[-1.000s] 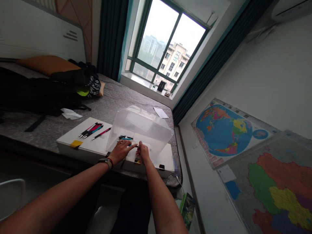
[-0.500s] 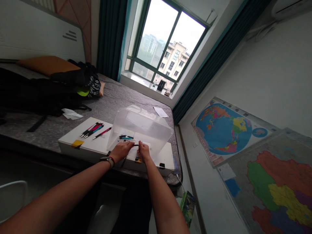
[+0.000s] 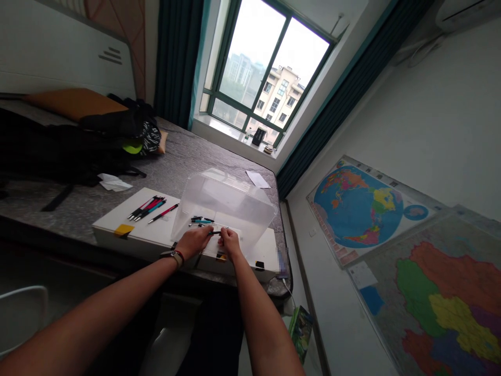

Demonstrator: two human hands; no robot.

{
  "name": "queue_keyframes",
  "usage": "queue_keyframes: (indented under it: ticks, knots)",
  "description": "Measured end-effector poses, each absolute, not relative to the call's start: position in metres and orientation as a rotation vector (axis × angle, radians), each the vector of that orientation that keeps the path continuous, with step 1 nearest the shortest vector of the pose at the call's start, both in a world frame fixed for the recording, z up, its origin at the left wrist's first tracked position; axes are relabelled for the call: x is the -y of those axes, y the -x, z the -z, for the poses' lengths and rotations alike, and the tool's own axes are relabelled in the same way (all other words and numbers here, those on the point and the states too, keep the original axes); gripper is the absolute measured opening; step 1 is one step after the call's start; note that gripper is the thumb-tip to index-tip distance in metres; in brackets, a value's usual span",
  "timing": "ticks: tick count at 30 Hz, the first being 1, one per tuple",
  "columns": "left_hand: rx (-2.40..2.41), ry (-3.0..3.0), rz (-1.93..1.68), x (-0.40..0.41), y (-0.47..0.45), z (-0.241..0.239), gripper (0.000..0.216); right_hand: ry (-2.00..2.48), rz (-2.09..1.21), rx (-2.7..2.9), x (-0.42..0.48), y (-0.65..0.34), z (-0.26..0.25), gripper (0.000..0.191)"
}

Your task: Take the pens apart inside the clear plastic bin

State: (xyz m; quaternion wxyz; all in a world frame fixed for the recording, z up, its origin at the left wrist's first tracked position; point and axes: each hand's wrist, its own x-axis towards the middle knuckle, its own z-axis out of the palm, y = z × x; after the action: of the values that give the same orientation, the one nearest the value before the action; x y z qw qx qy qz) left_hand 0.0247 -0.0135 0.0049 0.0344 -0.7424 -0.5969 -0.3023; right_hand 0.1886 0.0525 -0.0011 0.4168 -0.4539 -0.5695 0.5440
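Between my two hands runs a slim black pen (image 3: 215, 232), held nearly level. My left hand (image 3: 194, 243) is closed on one end of it, and the fingers of my right hand (image 3: 229, 242) pinch the other end. Most of the pen is hidden by the fingers, so I cannot tell whether it is whole. Just beyond lie several black and blue pen parts (image 3: 202, 221) in a clear plastic bin (image 3: 230, 196), which stands tilted on a white box. To the left, a row of finished-looking pens (image 3: 146, 208) and a separate red and black pen (image 3: 163, 213) rest on the white box (image 3: 113, 216).
The box sits on a grey mattress (image 3: 183, 151). A crumpled tissue (image 3: 114, 183) and black bags (image 3: 58, 151) lie to the left, a white paper (image 3: 258, 179) behind the bin. A white cable (image 3: 290, 291) hangs at the right edge beside a green bag (image 3: 300, 331).
Both hands have shifted very slightly left with the pen, and a little more of it shows between the fingers. The pens on the box stay put.
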Motion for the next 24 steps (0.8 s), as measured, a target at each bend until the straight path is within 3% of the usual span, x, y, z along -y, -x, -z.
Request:
queue_keyframes:
  ticks: [24]
  knots:
    - [1.857,2.266,0.971,0.0127,-0.0252,-0.0039,0.036,1.131,-1.405,1.303,-0.0516,-0.1915,0.0001,0.03]
